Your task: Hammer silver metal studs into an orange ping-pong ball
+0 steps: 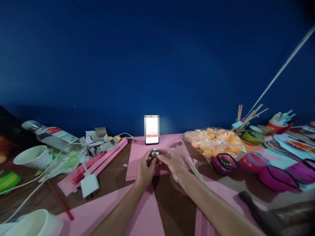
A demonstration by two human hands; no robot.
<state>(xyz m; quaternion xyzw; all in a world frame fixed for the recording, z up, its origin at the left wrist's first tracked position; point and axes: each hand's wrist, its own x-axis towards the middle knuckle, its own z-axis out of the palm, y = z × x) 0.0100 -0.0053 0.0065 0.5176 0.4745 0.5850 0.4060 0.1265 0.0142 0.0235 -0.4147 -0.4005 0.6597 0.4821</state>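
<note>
My left hand (144, 170) and my right hand (173, 163) meet over a pink paper sheet (137, 154) at the middle of the table. Between the fingertips of both hands sits a small shiny round object (154, 153), silvery and ball-like. Both hands pinch it, fingers curled. A phone (151, 130) with a lit screen stands upright just behind it, against the blue wall. Thin wooden sticks (190, 164) lie right beside my right wrist.
A clear bag of orange balls (214, 141) lies to the right, with magenta shells (224, 163) and craft supplies beyond. To the left are folded pink paper (98, 162), a white charger (90, 185), cables, small boxes and white cups (31, 156). More pink sheets (147, 216) lie near me.
</note>
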